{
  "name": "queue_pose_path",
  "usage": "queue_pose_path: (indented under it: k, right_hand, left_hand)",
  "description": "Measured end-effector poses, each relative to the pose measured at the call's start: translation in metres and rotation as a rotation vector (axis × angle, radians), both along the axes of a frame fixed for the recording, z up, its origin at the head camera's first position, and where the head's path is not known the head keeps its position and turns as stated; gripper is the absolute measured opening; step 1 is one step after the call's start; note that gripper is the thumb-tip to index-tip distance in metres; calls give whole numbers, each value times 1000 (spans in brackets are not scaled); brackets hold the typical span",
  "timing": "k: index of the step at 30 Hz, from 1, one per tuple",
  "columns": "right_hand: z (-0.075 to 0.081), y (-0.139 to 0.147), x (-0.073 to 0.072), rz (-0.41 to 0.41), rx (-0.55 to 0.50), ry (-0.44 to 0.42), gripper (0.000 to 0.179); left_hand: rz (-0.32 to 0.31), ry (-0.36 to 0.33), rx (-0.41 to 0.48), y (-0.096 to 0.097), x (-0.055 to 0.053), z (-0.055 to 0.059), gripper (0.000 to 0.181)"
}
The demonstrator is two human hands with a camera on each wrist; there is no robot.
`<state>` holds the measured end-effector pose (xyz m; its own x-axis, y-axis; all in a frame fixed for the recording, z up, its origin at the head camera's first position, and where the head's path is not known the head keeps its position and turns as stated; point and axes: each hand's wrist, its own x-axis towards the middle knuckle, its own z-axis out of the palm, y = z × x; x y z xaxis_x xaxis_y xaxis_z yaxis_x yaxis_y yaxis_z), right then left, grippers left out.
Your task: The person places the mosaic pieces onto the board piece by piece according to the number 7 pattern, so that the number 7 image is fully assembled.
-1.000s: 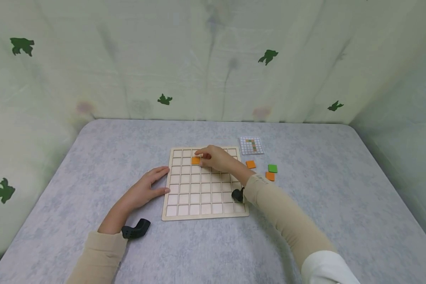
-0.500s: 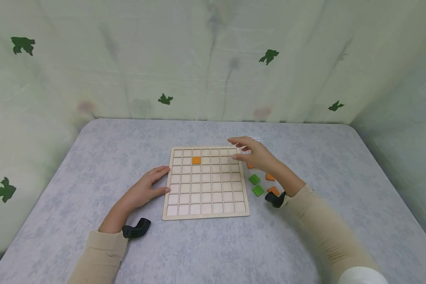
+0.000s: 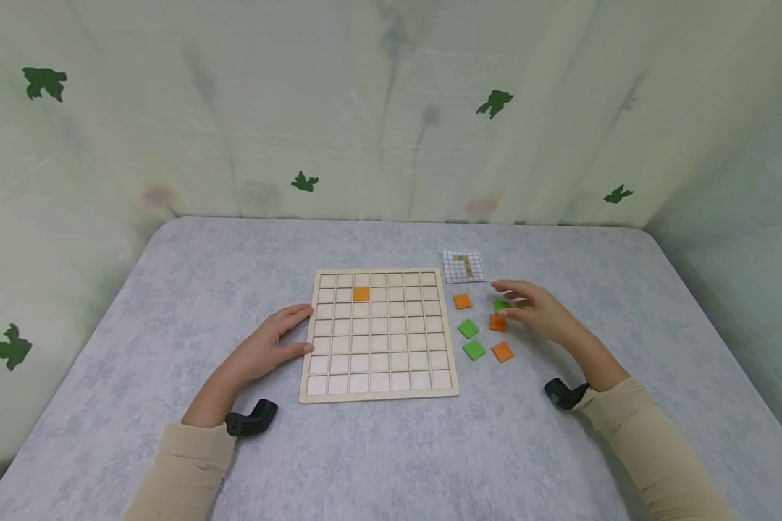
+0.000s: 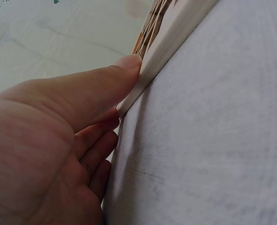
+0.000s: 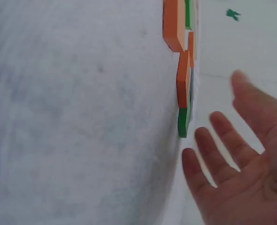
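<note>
Along the left edge of the board, the left hand rested, thumb and fingers spread, touching it. Right hand held nothing, fingers apart, near a green tile and an orange tile; contact could not be told. Other tiles lay nearby on the table. One orange piece sat in the board's second row from the far side.

Left hand lies thumb apart; right hand hovers, fingers parted.
</note>
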<state>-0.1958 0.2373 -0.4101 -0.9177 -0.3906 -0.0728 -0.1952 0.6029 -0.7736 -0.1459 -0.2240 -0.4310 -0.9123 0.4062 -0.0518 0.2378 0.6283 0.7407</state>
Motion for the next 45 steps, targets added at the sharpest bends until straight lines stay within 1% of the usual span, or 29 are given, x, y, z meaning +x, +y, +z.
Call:
queue_pose_path:
  k: [3, 7, 10, 16, 19, 22, 27, 31, 35, 40, 43, 45]
  right_hand:
    - [-4, 7, 1, 22, 16, 4, 47]
    - [-8, 12, 1, 61, 73, 60, 42]
    - [-10, 13, 0, 61, 120, 85, 39]
    - [-4, 11, -1, 24, 215, 46, 37]
    - [3, 7, -3, 6, 224, 42, 38]
    - [12, -1, -6, 0, 181, 67, 39]
    - [28, -24, -12, 25, 82, 150, 41]
    - [40, -54, -17, 60, -27, 207, 42]
    - [45, -88, -22, 86, -128, 225, 39]
    - [45, -128, -25, 127, -211, 232, 35]
    - [37, -145, -28, 141, -256, 214, 34]
    - [29, -154, -32, 143, -279, 186, 33]
  left_hand:
    - [4, -8, 5, 0, 0, 0, 71]
    - [3, -12, 11, 0, 1, 1, 71]
    - [-1, -11, 13, 1, 1, 1, 71]
    - [-6, -6, 17, 1, 2, 3, 71]
    - [-5, -7, 18, 1, 2, 3, 71]
    - [-1, -8, 20, 1, 2, 3, 71]
    - [2, -5, 13, 1, 1, 2, 72]
    - [6, -5, 2, 1, 0, 1, 72]
    - [14, -5, -5, 1, 0, 0, 72]
    - [17, -10, -4, 1, 0, 0, 72]
    - [18, -15, -1, 0, -1, 0, 73]
    - [17, -18, 4, 0, -1, -1, 73]
